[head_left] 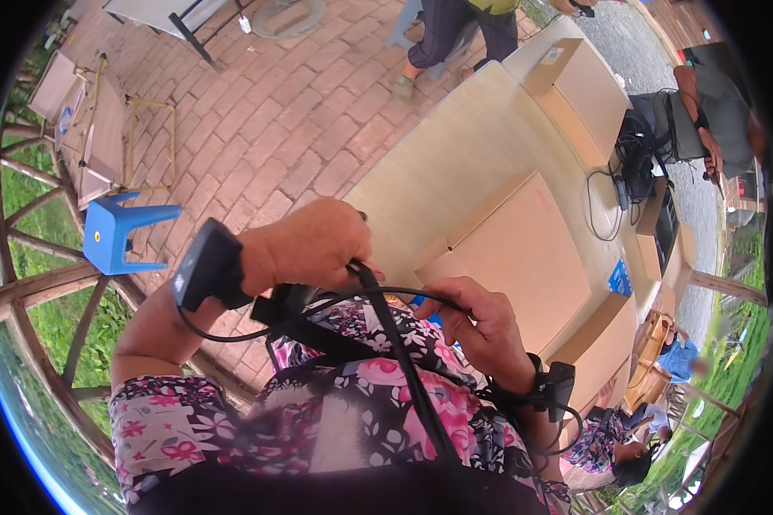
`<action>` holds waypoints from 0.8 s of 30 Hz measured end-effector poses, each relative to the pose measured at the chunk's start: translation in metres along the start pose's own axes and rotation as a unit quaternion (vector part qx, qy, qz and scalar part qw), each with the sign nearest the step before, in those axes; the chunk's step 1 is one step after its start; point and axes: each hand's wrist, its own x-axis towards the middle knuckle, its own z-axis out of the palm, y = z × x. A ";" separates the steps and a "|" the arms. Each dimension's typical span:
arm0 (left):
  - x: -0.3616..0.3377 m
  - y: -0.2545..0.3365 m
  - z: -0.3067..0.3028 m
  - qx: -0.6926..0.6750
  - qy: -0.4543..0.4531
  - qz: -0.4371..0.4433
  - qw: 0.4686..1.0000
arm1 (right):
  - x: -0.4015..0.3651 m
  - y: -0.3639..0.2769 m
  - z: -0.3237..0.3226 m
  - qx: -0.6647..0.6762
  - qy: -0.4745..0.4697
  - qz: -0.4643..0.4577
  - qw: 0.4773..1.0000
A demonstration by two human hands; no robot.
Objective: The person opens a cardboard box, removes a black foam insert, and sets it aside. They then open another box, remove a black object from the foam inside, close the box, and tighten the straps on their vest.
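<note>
My left hand (pixel 309 242) is closed in a fist in front of my chest, gripping a black strap (pixel 397 343) that runs down over the flowered shirt. A thin black cable (pixel 335 300) loops from the black device (pixel 208 264) on my left wrist across the strap. My right hand (pixel 483 330) has its fingers curled and pinched around the far part of that cable. Another black device (pixel 555 390) is strapped to my right wrist. Dark gear below my left fist is partly hidden by it.
Cardboard boxes (pixel 515 249) lie on a long table (pixel 455 146) to the right, with a black bag (pixel 634 159) and cables. A blue stool (pixel 124 233) and folded furniture (pixel 86 142) stand left on the brick floor (pixel 275 129). Other people are beyond the table and at right.
</note>
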 end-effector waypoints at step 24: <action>-0.158 0.065 0.097 -0.370 -0.365 -0.272 0.810 | -0.013 0.023 0.008 -0.058 -0.159 -0.075 0.983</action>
